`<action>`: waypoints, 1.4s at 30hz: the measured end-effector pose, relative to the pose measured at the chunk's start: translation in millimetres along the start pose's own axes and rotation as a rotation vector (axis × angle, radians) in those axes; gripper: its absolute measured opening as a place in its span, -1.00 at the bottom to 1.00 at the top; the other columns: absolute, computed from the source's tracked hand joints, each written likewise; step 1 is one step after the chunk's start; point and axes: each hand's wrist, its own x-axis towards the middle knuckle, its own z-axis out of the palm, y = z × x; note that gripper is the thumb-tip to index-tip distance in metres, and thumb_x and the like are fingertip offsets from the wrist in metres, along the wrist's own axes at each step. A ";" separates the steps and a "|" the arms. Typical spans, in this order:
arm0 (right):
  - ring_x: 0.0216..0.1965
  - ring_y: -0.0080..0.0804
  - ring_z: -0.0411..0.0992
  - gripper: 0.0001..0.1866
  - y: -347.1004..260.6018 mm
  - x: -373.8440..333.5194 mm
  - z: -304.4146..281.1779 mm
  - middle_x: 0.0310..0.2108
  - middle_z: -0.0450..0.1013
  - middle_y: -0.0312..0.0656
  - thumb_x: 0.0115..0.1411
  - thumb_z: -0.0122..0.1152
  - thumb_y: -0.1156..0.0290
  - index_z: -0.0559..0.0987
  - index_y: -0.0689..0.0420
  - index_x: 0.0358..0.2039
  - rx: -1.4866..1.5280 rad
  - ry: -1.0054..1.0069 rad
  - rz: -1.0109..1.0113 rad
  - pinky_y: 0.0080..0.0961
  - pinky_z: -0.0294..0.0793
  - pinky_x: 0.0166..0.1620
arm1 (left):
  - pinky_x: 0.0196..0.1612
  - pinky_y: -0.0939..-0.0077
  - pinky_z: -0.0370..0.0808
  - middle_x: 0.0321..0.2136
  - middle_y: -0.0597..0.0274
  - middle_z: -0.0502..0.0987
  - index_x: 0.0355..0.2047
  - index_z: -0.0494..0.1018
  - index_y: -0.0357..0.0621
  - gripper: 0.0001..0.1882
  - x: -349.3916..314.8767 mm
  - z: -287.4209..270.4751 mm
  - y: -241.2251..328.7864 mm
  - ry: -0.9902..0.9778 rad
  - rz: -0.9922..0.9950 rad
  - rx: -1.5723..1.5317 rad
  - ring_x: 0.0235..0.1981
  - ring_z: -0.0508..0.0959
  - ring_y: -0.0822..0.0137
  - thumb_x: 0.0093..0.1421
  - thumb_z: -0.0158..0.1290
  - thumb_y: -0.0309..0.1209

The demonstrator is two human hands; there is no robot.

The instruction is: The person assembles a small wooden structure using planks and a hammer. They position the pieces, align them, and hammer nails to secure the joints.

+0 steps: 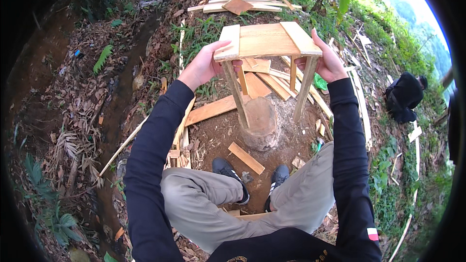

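Note:
Out in front of me, both hands hold a small wooden stool [268,39] by opposite ends of its top. My left hand [206,63] grips the left end, thumb on the upper face and fingers curled beneath. On the right end, my right hand [327,60] has its thumb up along the edge and its fingers under the top. The stool's top is pale boards, and its legs point down. Below it stands a round tree stump [259,121]; one front leg overlaps the stump in view, and I cannot tell whether it touches.
Loose planks [211,110] lie around the stump, and a short board [246,157] rests between my shoes. Farther off is a stack of boards [233,6]. A person in dark clothes [405,97] is at the right. A narrow muddy channel [119,116] runs along the left.

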 end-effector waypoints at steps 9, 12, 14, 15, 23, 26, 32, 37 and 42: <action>-0.52 -0.44 0.44 -0.40 43.0 47.2 -11.9 -0.45 0.46 -0.27 0.29 -0.09 -0.23 0.49 0.13 -0.21 0.000 0.002 -0.003 -0.41 0.48 -0.41 | -0.18 0.19 0.55 -0.33 0.00 0.58 -0.03 0.39 -0.37 -0.39 30.7 -32.4 -16.4 -0.023 0.073 -0.021 -0.35 0.60 0.15 0.33 -0.24 0.01; -0.52 -0.42 0.43 -0.37 51.2 54.6 -8.9 -0.46 0.46 -0.26 0.28 -0.11 -0.25 0.50 0.13 -0.18 0.048 0.040 0.043 -0.36 0.48 -0.37 | -0.19 0.18 0.54 -0.33 -0.01 0.57 -0.02 0.39 -0.38 -0.37 28.5 -41.2 -23.3 -0.025 0.051 -0.115 -0.35 0.60 0.14 0.32 -0.25 0.04; -0.53 -0.39 0.44 -0.42 58.2 54.4 -12.5 -0.44 0.47 -0.23 0.29 -0.04 -0.18 0.50 0.17 -0.16 0.054 -0.010 0.059 -0.34 0.50 -0.35 | -0.14 0.14 0.54 -0.32 -0.02 0.58 -0.01 0.38 -0.40 -0.38 26.1 -48.9 -29.3 -0.053 0.069 -0.069 -0.32 0.60 0.11 0.31 -0.23 0.01; -0.53 -0.39 0.46 -0.49 61.8 54.7 -12.7 -0.44 0.48 -0.21 0.30 0.02 -0.09 0.50 0.18 -0.15 0.004 0.017 0.074 -0.32 0.53 -0.35 | -0.12 0.13 0.54 -0.32 -0.03 0.58 0.00 0.37 -0.40 -0.39 23.3 -55.0 -33.0 -0.087 0.082 -0.018 -0.30 0.60 0.10 0.30 -0.22 -0.01; -0.03 -0.43 0.47 -0.57 77.8 -0.7 -6.1 -0.03 0.44 -0.14 0.30 0.06 0.35 0.34 0.30 0.12 -0.107 0.017 -0.016 -0.39 0.53 -0.03 | 0.10 0.29 0.45 0.11 0.02 0.38 0.28 0.08 -0.33 -0.35 -26.3 -44.2 -69.0 -0.016 0.137 -0.103 0.09 0.46 0.20 0.19 -0.14 -0.33; 0.02 -0.50 0.43 -0.53 78.7 -20.5 2.5 0.02 0.43 -0.13 0.30 0.04 0.40 0.31 0.32 0.17 -0.098 0.066 -0.049 -0.56 0.41 0.06 | 0.18 0.40 0.36 0.09 0.02 0.38 0.28 0.06 -0.37 -0.30 -37.4 -40.4 -72.2 -0.018 0.157 -0.101 0.11 0.44 0.29 0.11 -0.10 -0.43; 0.03 -0.45 0.43 -0.46 93.9 -49.0 -12.2 0.05 0.41 -0.08 0.28 0.07 0.42 0.25 0.36 0.21 -0.124 0.083 -0.035 -0.53 0.42 0.07 | 0.19 0.38 0.36 0.06 0.01 0.40 0.26 0.05 -0.40 -0.30 -48.2 -31.9 -88.5 -0.047 0.068 -0.137 0.11 0.43 0.27 0.10 -0.07 -0.45; -0.08 -0.51 0.48 -0.59 126.1 -60.5 -23.8 -0.08 0.49 -0.14 0.21 0.16 0.53 0.39 0.36 0.07 -0.144 0.037 0.088 -0.57 0.44 0.02 | 0.11 0.35 0.41 0.02 0.03 0.39 0.18 0.12 -0.27 -0.45 -55.3 -38.4 -134.0 -0.040 -0.072 -0.179 0.09 0.44 0.26 0.25 -0.04 -0.29; -0.31 -0.63 0.47 -0.57 168.9 -53.2 -47.5 -0.29 0.53 -0.25 0.13 0.32 0.28 0.52 0.32 -0.09 -0.476 0.132 0.336 -0.65 0.42 -0.25 | 0.02 0.42 0.44 -0.03 0.10 0.43 0.09 0.22 -0.25 -0.49 -53.5 -47.4 -182.9 0.048 -0.283 -0.049 -0.04 0.50 0.35 0.27 -0.02 -0.15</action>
